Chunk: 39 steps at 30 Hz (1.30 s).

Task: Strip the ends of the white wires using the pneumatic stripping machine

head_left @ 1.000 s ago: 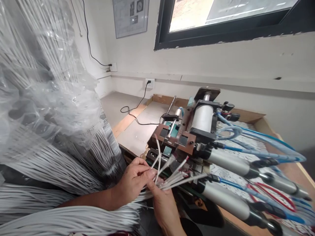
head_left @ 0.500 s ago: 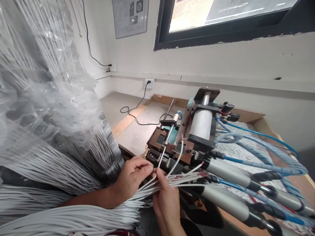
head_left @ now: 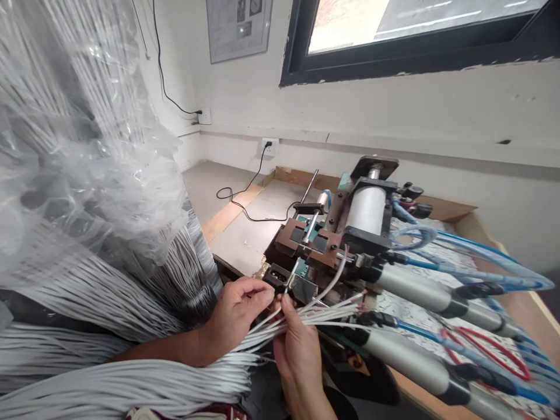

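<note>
My left hand [head_left: 238, 312] is closed around a bundle of thin white cables [head_left: 315, 312] whose stripped ends fan out to the right. My right hand [head_left: 297, 344] comes up from below and pinches one of these cables between thumb and fingers, its tip pointing at the front of a small pneumatic machine [head_left: 332, 245]. The machine has brown metal jaws, a white cylinder [head_left: 367, 210] and grey air cylinders [head_left: 415, 291] with blue hoses. The cable tips lie just in front of the jaws.
A large mass of white cables [head_left: 100, 291], partly wrapped in clear plastic film [head_left: 87, 157], fills the left side. The machine stands on a wooden bench [head_left: 245, 233] with a black power cord [head_left: 236, 201] running to a wall socket. A dark-framed window is above.
The fanned cable ends have been drawn together and lowered. My right hand rose from under the bundle to pinch a single cable near the machine's jaws. The view shifted slightly left.
</note>
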Tool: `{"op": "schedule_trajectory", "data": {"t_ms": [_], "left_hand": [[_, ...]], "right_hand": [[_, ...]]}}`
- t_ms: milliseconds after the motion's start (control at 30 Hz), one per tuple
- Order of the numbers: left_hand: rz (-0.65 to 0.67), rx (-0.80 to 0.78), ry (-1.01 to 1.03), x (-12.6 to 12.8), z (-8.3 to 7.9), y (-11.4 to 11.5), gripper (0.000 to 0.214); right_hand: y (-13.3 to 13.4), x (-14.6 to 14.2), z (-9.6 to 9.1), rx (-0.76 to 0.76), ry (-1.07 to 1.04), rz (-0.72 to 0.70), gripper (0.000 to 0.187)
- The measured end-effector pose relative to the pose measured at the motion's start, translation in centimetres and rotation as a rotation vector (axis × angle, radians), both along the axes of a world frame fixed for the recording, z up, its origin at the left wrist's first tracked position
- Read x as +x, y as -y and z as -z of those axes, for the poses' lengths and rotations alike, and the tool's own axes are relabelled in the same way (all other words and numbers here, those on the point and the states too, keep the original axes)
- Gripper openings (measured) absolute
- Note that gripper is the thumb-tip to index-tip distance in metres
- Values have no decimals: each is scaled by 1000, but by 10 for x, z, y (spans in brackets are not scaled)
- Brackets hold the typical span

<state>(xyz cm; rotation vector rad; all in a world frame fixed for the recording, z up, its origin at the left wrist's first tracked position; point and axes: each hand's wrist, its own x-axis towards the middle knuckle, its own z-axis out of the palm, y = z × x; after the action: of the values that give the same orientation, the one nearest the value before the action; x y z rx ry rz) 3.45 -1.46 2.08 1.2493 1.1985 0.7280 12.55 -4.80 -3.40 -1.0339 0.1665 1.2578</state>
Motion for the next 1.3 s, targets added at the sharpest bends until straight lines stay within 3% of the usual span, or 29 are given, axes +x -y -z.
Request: {"op": "schedule_trajectory", "data": {"t_ms": [167, 400, 567, 767, 1100, 1300], "left_hand": [[-9, -35, 22, -2, 8, 4, 35], [28, -61, 41, -9, 6, 21, 31], [-145, -135, 288, -17, 8, 34, 21], [-162, -244, 496, -24, 2, 49, 22], [-171, -305, 523, -25, 10, 54, 26], [-232, -399, 500, -22, 15, 47, 26]], "right_hand": [[27, -3, 12, 94, 253, -234, 29], [71, -7, 16, 50, 574, -489, 35], [89, -14, 9, 13, 743, -595, 45], [105, -24, 3, 9, 797, -694, 46], [115, -27, 10, -17, 744, -716, 46], [102, -14, 12, -1, 662, -453, 37]]}}
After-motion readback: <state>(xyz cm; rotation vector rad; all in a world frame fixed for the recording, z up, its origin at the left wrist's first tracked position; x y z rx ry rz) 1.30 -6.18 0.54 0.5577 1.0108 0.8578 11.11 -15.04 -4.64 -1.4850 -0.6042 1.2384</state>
